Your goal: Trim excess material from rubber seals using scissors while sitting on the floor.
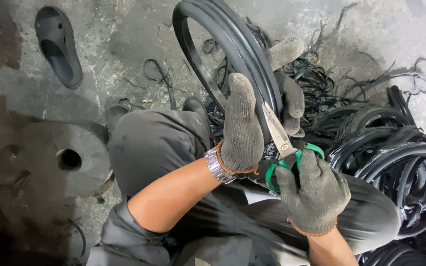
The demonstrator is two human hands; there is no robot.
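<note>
My left hand [252, 113], in a grey knit glove, grips a black rubber ring [208, 34] and holds it upright above my lap, fingers wrapped behind its rim. In my right hand [316, 192], gloved the same, is a pair of scissors [283, 148] with green handles. Their metal blades point up and left along the ring's edge, right beside my left palm. A metal watch [218, 166] sits on my left wrist.
A heap of black rubber rings [400, 157] lies to the right. Thin black rubber trimmings [321, 74] litter the concrete floor behind the ring. A black sandal [57, 47] lies upper left and a round metal disc with a hole [70, 158] at left.
</note>
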